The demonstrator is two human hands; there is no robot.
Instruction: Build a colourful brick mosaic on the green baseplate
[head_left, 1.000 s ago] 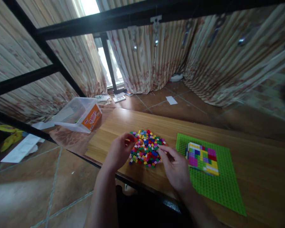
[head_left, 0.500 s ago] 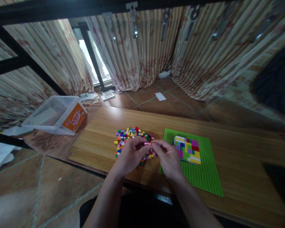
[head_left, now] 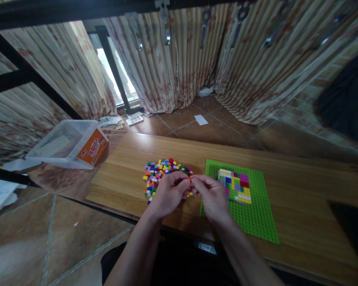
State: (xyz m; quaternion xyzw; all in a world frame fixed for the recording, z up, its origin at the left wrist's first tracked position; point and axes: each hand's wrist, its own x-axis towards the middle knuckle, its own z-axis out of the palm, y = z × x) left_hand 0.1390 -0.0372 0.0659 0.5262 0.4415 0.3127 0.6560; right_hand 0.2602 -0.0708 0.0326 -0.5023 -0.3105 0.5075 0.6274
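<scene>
My left hand (head_left: 170, 192) and my right hand (head_left: 211, 195) meet fingertip to fingertip above the table. Pinched between them is a small orange-red toy brick (head_left: 190, 179), mostly covered by the fingers; whether more than one brick is there I cannot tell. Below and behind my left hand spreads a pile of loose coloured toy bricks (head_left: 155, 169). Right of my right hand lies a green baseplate (head_left: 256, 222). A flat block of joined multicoloured bricks (head_left: 237, 186) sits on it, its left edge partly behind my right fingers.
A clear plastic bin (head_left: 59, 153) with an orange label stands at the left end of the wooden table (head_left: 298, 194). Beyond lie papers (head_left: 110, 120) and a white sheet (head_left: 201, 119) on the tiled floor. A black metal bar (head_left: 185, 8) with hanging clips crosses the top.
Both hands stay together over the table. My left fingers have closed in toward the right ones, and the pink piece seen between them before is now hidden, leaving orange-red showing.
</scene>
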